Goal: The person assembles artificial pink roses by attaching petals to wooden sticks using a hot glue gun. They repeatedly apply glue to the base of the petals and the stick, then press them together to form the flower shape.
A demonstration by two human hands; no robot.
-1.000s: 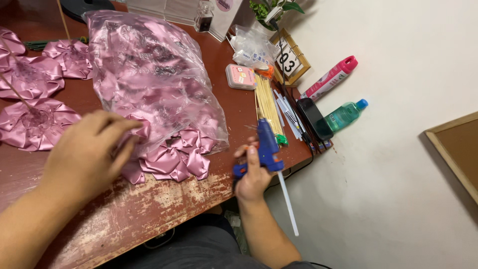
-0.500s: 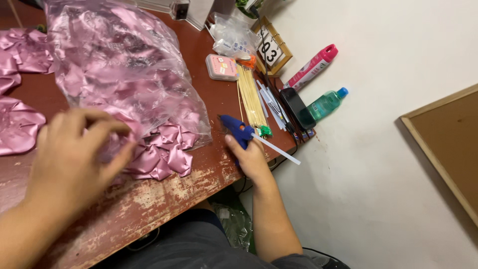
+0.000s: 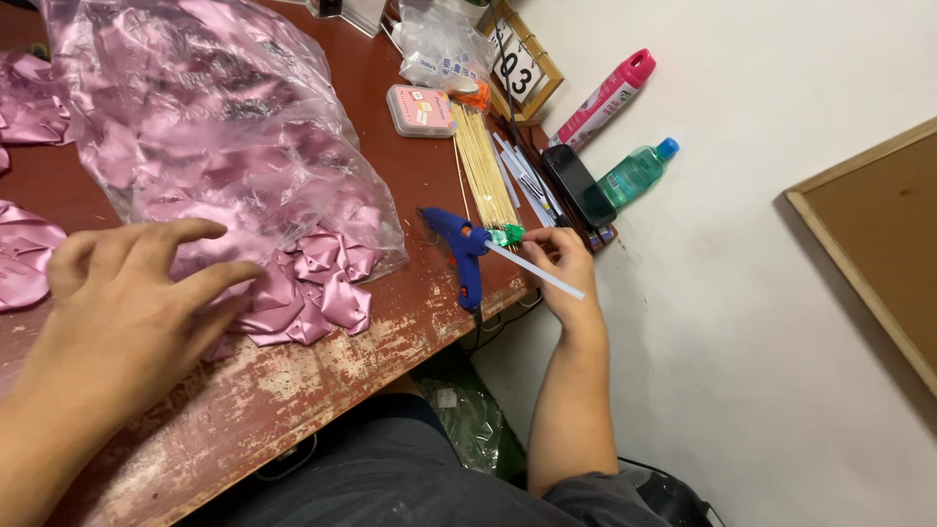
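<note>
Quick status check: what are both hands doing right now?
Left hand open at pink ribbon pieces. Right hand at glue stick behind blue glue gun.

Clear plastic bag (image 3: 210, 117) on table; pink case (image 3: 420, 109), framed sign (image 3: 522, 63) beyond; perhaps phone (image 3: 578, 185).

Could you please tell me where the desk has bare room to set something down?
Bare wood shows along the worn near edge of the desk, between the pink ribbon pieces and the blue glue gun, and between the plastic bag and the skewers. The right end by the phone is crowded.
</note>
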